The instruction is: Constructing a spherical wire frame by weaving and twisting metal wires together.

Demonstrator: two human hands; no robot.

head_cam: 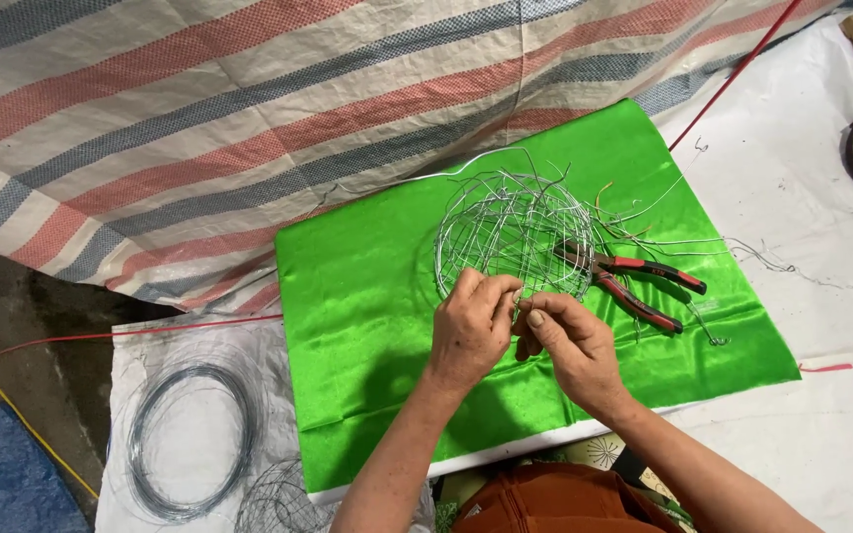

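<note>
The round wire basket frame [513, 237] lies on the green cloth [367, 326] toward its far right part, its open mouth facing up and loose wire ends fanning toward the far right corner. At its near rim the left hand [468, 328] and right hand [567, 341] meet, each grip pinched shut on a thin strand of the frame. Red-handled pliers [634, 281] lie just right of it, handles pointing to the cloth's right edge, and a wire coil [193, 439] rests well off the near left corner.
</note>
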